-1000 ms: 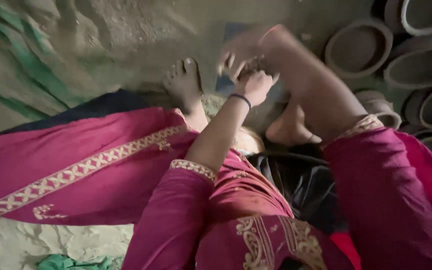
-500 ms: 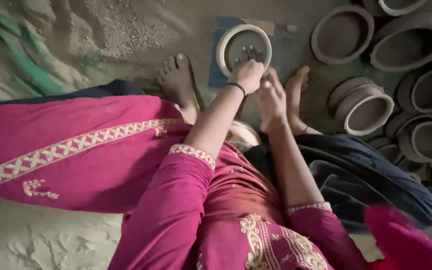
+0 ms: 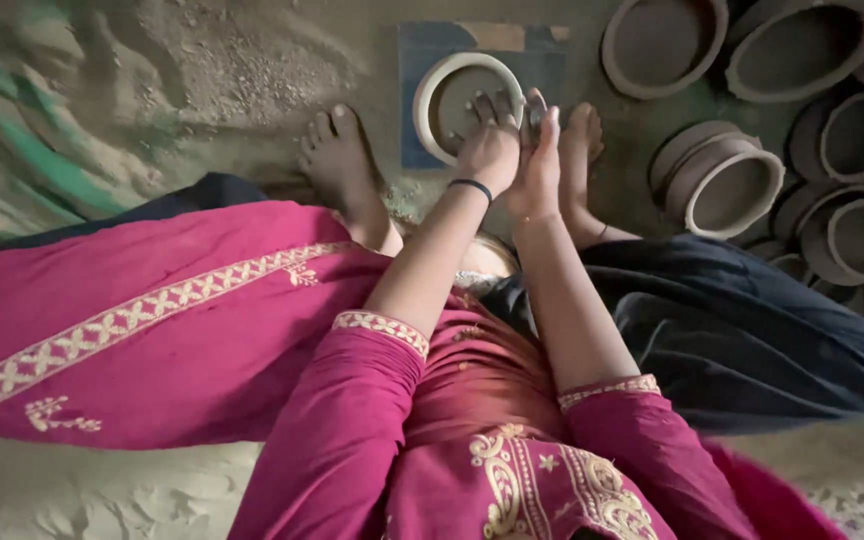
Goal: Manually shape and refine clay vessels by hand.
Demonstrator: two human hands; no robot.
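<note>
While both feet rest beside it, the left hand (image 3: 489, 150) and right hand (image 3: 539, 160) grasp a grey lump (image 3: 533, 112) over the pale ring (image 3: 464, 105).

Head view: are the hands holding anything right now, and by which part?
Both hands grip a small dark lump pressed between them; left hand and right hand meet over the pale clay ring. What the lump is cannot be told.
</note>
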